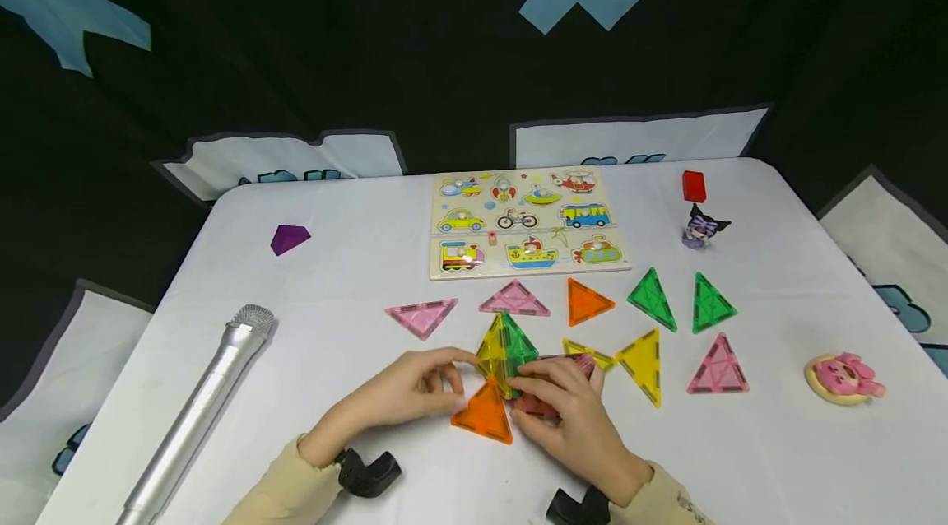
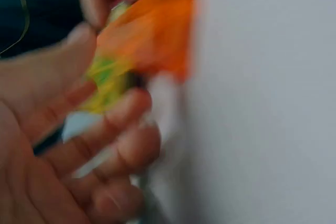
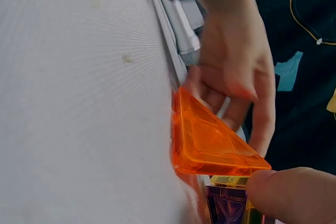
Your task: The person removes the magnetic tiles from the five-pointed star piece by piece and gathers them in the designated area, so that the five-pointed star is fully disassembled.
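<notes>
A small build of translucent magnetic tiles stands in the middle of the table in the head view. A yellow triangle (image 1: 490, 350) and a green triangle (image 1: 521, 341) lean up in it, with pink tiles (image 1: 535, 406) to their right. At its front slants an orange triangle (image 1: 484, 415), large in the right wrist view, where a purple piece (image 3: 227, 203) shows below. My right hand (image 1: 569, 418) holds the build from the right, thumb (image 3: 286, 190) at the orange tile's corner. Beside its left flank, my left hand (image 1: 415, 385) has loosely bent, spread fingers, tips close to the yellow and orange tiles.
Loose triangles lie around, including yellow (image 1: 643, 366), pink (image 1: 718, 367), green (image 1: 713, 303) and orange (image 1: 588, 301). Behind is a wooden vehicle puzzle board (image 1: 529, 225). A silver microphone (image 1: 200, 418) lies left; a figurine (image 1: 699, 229) and a pink toy (image 1: 844, 378) are right.
</notes>
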`<state>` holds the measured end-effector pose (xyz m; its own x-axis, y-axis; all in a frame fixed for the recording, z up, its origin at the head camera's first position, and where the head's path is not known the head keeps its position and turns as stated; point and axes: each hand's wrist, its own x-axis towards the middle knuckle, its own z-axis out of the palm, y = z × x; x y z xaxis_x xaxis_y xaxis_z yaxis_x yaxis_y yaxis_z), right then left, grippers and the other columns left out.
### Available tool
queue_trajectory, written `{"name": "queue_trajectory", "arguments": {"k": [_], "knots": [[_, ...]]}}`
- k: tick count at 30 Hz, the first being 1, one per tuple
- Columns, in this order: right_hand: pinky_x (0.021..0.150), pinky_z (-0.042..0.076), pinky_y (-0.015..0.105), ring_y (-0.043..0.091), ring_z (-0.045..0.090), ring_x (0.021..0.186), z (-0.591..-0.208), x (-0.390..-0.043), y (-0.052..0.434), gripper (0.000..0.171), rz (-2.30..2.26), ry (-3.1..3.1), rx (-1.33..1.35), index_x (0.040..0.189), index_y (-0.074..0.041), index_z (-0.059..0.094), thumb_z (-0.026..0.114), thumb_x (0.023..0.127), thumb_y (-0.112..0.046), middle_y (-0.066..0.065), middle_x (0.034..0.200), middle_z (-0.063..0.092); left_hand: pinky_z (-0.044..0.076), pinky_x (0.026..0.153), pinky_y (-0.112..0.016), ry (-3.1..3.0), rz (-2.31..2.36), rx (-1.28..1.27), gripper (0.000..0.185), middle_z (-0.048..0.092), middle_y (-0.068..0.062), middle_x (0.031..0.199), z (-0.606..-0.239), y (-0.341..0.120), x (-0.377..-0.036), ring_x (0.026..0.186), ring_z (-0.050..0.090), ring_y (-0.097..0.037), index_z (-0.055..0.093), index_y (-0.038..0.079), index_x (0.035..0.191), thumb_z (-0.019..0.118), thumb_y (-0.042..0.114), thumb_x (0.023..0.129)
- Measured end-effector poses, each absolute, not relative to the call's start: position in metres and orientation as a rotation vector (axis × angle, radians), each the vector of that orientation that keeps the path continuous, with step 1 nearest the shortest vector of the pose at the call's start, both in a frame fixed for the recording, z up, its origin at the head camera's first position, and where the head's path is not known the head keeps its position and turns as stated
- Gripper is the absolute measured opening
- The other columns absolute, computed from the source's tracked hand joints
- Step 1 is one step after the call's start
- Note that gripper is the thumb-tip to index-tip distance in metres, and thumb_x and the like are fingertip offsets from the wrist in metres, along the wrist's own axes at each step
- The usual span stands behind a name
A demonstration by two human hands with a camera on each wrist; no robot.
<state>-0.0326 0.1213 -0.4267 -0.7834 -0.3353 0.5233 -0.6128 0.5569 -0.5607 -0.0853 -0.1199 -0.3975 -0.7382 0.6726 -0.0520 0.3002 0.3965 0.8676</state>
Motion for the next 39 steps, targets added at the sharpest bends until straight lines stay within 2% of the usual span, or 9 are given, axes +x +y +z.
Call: {"name": "queue_trajectory", "arguments": {"k": [4,8,12,15,20,24,29,34,39], "knots": [[0.079,0.017,0.052,0.016,0.048,0.102,-0.426,-0.034,0.122,0.033,1.074,-2.432,0.784,0.100,-0.016,0.070,0.078,0.069,-0.018,-0.004,0.108,0.058,0.045,0.053,-0.023,2.132,1.357,0.845,0.041,0.061,0.000,0.090,-0.408,-0.115,-0.068,0.056,0.052,-0.008,0.056,0.018,0.118,0.070,0.017,0.079],[0.079,0.017,0.051,0.016,0.048,0.103,-0.427,-0.033,0.122,0.032,1.077,-2.437,0.786,0.100,-0.016,0.070,0.078,0.069,-0.018,-0.003,0.108,0.058,0.041,0.049,-0.020,2.145,1.466,0.837,0.030,0.058,-0.001,0.082,-0.414,-0.110,-0.061,0.053,0.046,-0.005,0.058,0.016,0.106,0.068,0.007,0.080],[0.081,0.016,0.051,0.015,0.048,0.103,-0.428,-0.033,0.121,0.032,1.082,-2.442,0.782,0.100,-0.017,0.070,0.079,0.069,-0.019,-0.004,0.108,0.058,0.035,0.045,-0.017,2.025,1.644,0.870,0.010,0.055,-0.002,0.071,-0.417,-0.113,-0.059,0.053,0.041,-0.002,0.061,0.005,0.092,0.060,0.000,0.084],[0.082,0.016,0.052,0.015,0.048,0.102,-0.429,-0.033,0.121,0.033,1.085,-2.445,0.781,0.101,-0.018,0.070,0.078,0.069,-0.019,-0.005,0.108,0.058,0.038,0.045,-0.020,1.933,1.825,0.847,0.008,0.059,-0.009,0.072,-0.415,-0.119,-0.060,0.055,0.044,-0.004,0.061,-0.005,0.089,0.054,-0.006,0.085],[0.080,0.016,0.052,0.015,0.048,0.102,-0.428,-0.033,0.121,0.035,1.098,-2.428,0.771,0.101,-0.018,0.069,0.079,0.067,-0.016,-0.006,0.108,0.058,0.041,0.046,-0.027,2.172,1.881,0.627,0.012,0.061,-0.020,0.081,-0.405,-0.134,-0.067,0.055,0.046,-0.010,0.063,-0.007,0.093,0.054,-0.002,0.086],[0.080,0.017,0.051,0.015,0.048,0.102,-0.427,-0.033,0.121,0.035,1.107,-2.431,0.762,0.101,-0.019,0.069,0.079,0.067,-0.016,-0.006,0.108,0.058,0.039,0.047,-0.022,2.359,1.646,0.425,0.013,0.061,-0.011,0.078,-0.405,-0.144,-0.073,0.053,0.045,-0.009,0.064,0.001,0.097,0.057,0.005,0.087],[0.080,0.016,0.051,0.015,0.048,0.101,-0.427,-0.033,0.121,0.035,1.109,-2.429,0.766,0.101,-0.019,0.069,0.079,0.068,-0.016,-0.006,0.107,0.058,0.037,0.047,-0.020,2.582,1.352,0.505,0.021,0.057,0.004,0.072,-0.410,-0.150,-0.076,0.052,0.044,-0.006,0.066,0.012,0.101,0.065,0.006,0.081],[0.081,0.016,0.052,0.015,0.048,0.101,-0.427,-0.033,0.121,0.034,1.104,-2.434,0.768,0.101,-0.019,0.069,0.079,0.068,-0.016,-0.007,0.106,0.058,0.035,0.047,-0.021,2.874,1.022,0.594,0.039,0.051,0.016,0.060,-0.405,-0.154,-0.077,0.046,0.039,-0.002,0.064,0.017,0.113,0.074,0.018,0.075],[0.081,0.016,0.052,0.014,0.048,0.101,-0.427,-0.033,0.122,0.033,1.100,-2.432,0.771,0.100,-0.018,0.070,0.079,0.068,-0.017,-0.006,0.106,0.059,0.039,0.057,-0.024,2.877,1.045,0.716,0.050,0.057,0.009,0.074,-0.398,-0.143,-0.080,0.060,0.047,-0.009,0.056,0.010,0.122,0.074,0.020,0.077]]}}
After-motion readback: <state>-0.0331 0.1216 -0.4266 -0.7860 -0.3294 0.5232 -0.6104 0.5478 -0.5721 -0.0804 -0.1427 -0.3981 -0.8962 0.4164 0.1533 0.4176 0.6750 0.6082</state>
